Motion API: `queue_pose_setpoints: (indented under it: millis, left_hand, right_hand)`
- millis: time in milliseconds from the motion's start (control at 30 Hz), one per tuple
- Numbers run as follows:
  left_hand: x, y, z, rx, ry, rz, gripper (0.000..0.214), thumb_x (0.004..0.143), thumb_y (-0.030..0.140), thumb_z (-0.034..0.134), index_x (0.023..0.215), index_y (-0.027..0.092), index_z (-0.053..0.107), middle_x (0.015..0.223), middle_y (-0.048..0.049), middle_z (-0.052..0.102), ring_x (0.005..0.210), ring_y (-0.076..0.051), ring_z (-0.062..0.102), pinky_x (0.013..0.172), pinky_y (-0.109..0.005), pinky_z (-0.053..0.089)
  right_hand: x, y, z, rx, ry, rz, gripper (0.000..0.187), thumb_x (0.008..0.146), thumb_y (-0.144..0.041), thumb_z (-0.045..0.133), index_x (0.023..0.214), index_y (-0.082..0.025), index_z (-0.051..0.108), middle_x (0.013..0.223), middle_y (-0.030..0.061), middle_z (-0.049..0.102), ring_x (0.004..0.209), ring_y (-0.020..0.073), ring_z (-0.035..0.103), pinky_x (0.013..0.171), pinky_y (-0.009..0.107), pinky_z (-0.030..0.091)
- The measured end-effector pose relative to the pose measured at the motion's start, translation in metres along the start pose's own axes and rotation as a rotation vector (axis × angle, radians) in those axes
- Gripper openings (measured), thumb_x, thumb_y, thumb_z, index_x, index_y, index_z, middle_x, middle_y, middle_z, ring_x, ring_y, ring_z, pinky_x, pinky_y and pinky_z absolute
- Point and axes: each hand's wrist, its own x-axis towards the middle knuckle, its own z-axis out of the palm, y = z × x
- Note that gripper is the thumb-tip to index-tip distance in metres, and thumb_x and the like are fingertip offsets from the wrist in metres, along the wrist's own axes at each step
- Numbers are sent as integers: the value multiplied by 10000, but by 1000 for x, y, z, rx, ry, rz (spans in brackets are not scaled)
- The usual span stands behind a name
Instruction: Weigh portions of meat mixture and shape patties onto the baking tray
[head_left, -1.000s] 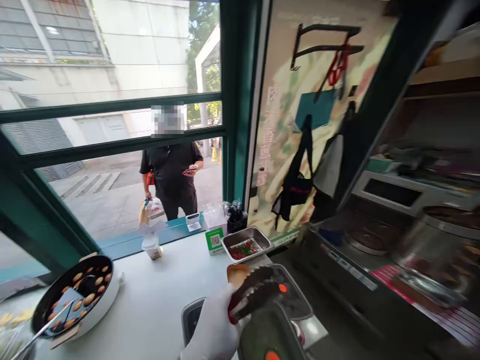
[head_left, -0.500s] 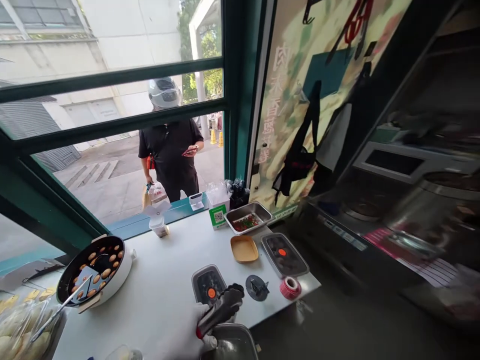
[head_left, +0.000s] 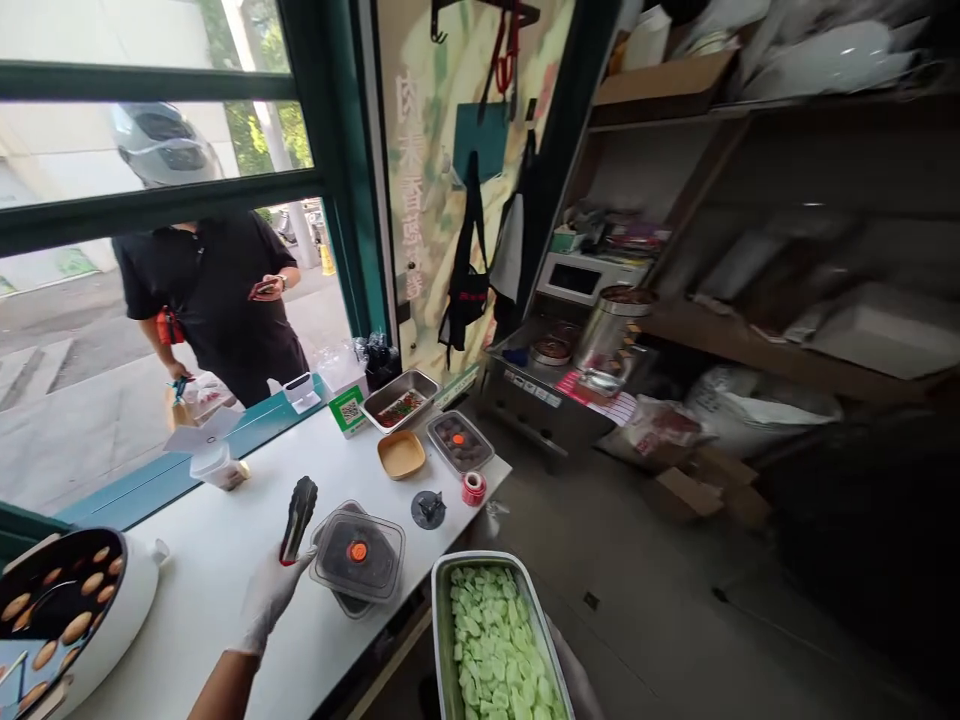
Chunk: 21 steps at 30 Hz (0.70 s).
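My left hand [head_left: 271, 592], in a white glove, closes around black-headed tongs [head_left: 300, 520] with a red part near the grip. Its fingertips are beside a clear lid with an orange button [head_left: 358, 552], which sits askew over another lidded container [head_left: 351, 604] on the counter. At the lower right, my right hand [head_left: 576, 672] grips the side of a deep metal pan [head_left: 442, 640]. The pan is full of chopped pale green vegetable pieces [head_left: 495, 640] and is held out past the counter edge. Most of the right hand is hidden behind the pan.
On the white counter [head_left: 202, 600] stand a pot of eggs [head_left: 139, 590], a paper bowl [head_left: 401, 455], another lidded container [head_left: 480, 450], a red tape roll [head_left: 473, 488] and a metal tray [head_left: 420, 392]. A helmeted person [head_left: 217, 290] stands outside the window. A stove [head_left: 525, 390] is beyond.
The view has swung right. The metal pan has come up off the counter in my right hand. The tongs now point upward, and a lid lies over the container near my left hand.
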Motion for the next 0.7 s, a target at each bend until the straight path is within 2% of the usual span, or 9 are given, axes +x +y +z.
queue_pose_setpoints:
  millis: [67, 167, 200, 267, 333, 400, 500, 600, 700]
  left_hand:
    - [-30, 9, -14, 202, 18, 89, 430, 890, 626, 533, 1013, 216, 568, 867, -36, 698, 834, -261, 662, 736, -335, 465]
    - [-93, 24, -44, 543, -37, 267, 455, 925, 605, 523, 1240, 277, 523, 1007, -41, 727, 842, -248, 689, 742, -328, 486]
    - [-115, 29, -53, 636, -56, 318, 503, 910, 592, 566, 1305, 288, 502, 1098, -59, 722, 884, -254, 698, 770, -335, 496]
    - [-154, 40, -69, 840, -106, 379, 557, 881, 523, 646, 1370, 298, 501, 1197, -88, 695, 982, -283, 695, 831, -364, 507]
    - [-183, 53, -80, 1049, -163, 354, 503, 875, 421, 669, 1351, 306, 555, 1152, -95, 695, 1004, -319, 686, 844, -413, 512]
    - [-202, 63, -87, 1205, -194, 284, 418, 892, 337, 629, 1307, 296, 603, 1051, -95, 699, 939, -338, 687, 797, -451, 522]
    - [-214, 64, -92, 1339, -153, 246, 324, 895, 211, 562, 1207, 220, 650, 957, -118, 690, 842, -348, 686, 724, -475, 535]
    - [-219, 48, -96, 1367, -127, 245, 309, 853, 59, 490, 1068, 181, 675, 909, -123, 690, 795, -342, 695, 674, -463, 552]
    - [-227, 31, -104, 1344, -131, 263, 399, 852, -19, 399, 1051, 180, 682, 903, -115, 696, 760, -313, 706, 648, -439, 568]
  right_hand:
    - [4, 1, 22, 160, -189, 148, 722, 724, -749, 647, 1059, -122, 770, 1156, 198, 755, 1234, 423, 608, 1129, 581, 405]
    - [17, 17, 51, 257, -260, 105, 627, 862, -647, 563, 1127, -110, 750, 1098, 169, 779, 1060, 347, 706, 1111, 525, 425]
    - [21, 26, 58, 267, -299, 115, 596, 879, -604, 571, 1151, -101, 739, 1105, 162, 779, 1065, 323, 707, 1125, 486, 414]
    - [27, 49, 70, 271, -434, 169, 667, 875, -602, 586, 1257, -63, 676, 1194, 180, 747, 1155, 320, 669, 1155, 460, 375]
    - [31, 72, 82, 287, -553, 230, 769, 862, -655, 575, 1327, -44, 618, 1262, 198, 712, 1212, 333, 635, 1171, 472, 344]
    - [34, 91, 95, 311, -611, 299, 736, 881, -642, 556, 1325, -58, 623, 1255, 183, 719, 1201, 324, 642, 1177, 467, 333]
    - [34, 115, 115, 325, -659, 434, 586, 945, -524, 517, 1292, -71, 650, 1202, 156, 748, 1171, 293, 663, 1171, 434, 340]
    - [31, 133, 130, 337, -666, 522, 571, 992, -483, 442, 1309, -47, 630, 1184, 165, 753, 1166, 278, 668, 1157, 414, 354]
    - [29, 148, 138, 314, -642, 565, 564, 1004, -469, 427, 1302, -37, 631, 1154, 167, 764, 1128, 272, 689, 1139, 408, 373]
